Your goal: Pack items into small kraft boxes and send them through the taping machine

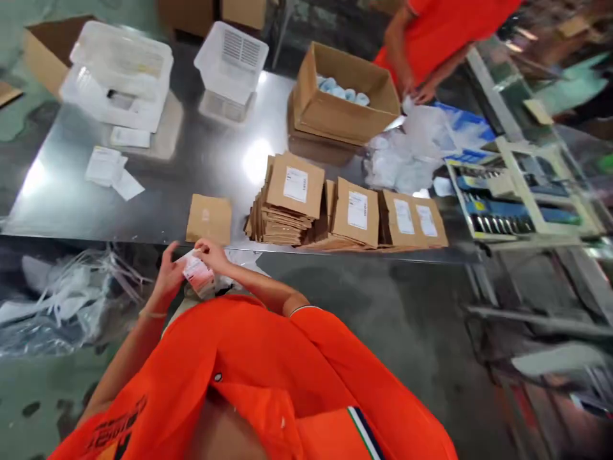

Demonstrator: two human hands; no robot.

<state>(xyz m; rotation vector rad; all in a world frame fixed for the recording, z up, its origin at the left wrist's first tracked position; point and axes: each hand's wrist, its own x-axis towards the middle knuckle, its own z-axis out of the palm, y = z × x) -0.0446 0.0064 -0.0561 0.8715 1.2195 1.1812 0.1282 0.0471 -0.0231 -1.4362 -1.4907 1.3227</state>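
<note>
Just off the table's near edge, my left hand (168, 276) grips a white sticker label (198, 273) with printing on it, thumb and fingers at its left side. The fingers of my right hand (212, 254) pinch the label's top edge. Whether it is one label or a small stack, I cannot tell. Right beyond my hands, a flat brown cardboard piece (209, 218) lies on the table with a small pale mark on it. To its right rises a stack of flat brown cartons (295, 191), its top one bearing a white label.
More labelled flat cartons (357, 214) line the front of the metal table (165, 185). Loose papers (106, 167), a clear bin (119, 76), a white basket (232, 61) and an open cardboard box (342, 96) with rolls stand behind. A co-worker (431, 51) handles plastic bags (407, 153).
</note>
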